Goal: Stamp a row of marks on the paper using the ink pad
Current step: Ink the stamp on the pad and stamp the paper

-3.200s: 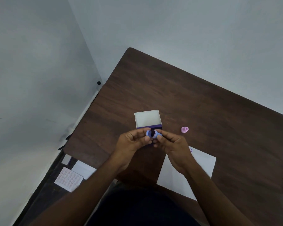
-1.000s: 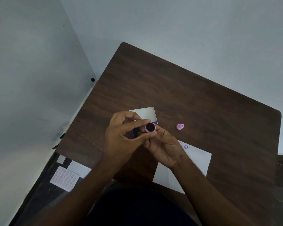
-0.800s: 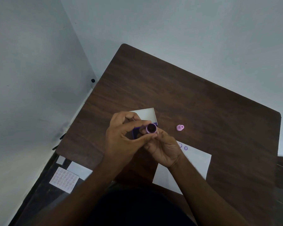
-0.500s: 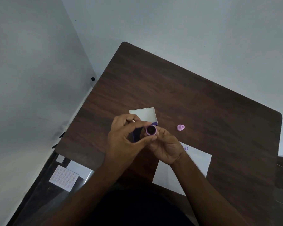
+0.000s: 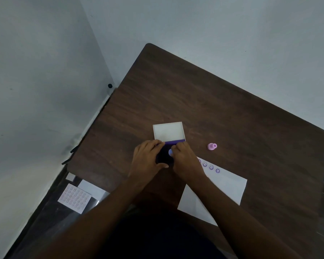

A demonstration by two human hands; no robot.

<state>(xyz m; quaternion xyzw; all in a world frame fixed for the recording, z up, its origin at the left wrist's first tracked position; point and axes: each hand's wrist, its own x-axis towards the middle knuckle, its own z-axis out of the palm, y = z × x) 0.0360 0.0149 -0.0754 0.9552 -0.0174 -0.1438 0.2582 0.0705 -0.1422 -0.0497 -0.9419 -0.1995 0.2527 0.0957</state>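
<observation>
The ink pad [image 5: 164,156] lies open on the brown table [image 5: 213,113], its white lid [image 5: 168,131] flipped back behind the dark purple pad. My left hand [image 5: 148,161] rests on the pad's left side and steadies it. My right hand [image 5: 185,161] holds a small bluish-purple stamp [image 5: 170,152] down on the pad. The white paper [image 5: 224,186] lies to the right and carries a row of several purple smiley marks [image 5: 211,167] along its top edge.
A pink stamp [image 5: 212,146] stands on the table to the right of the pad's lid. On the floor to the left lie a sheet of pink dots [image 5: 74,198] and white cards [image 5: 92,188]. The wall meets the table's far and left sides.
Both hands were raised, holding the small stamp between the fingertips. They have dropped to the table: the right hand now has the stamp on the pad, and the left holds the pad.
</observation>
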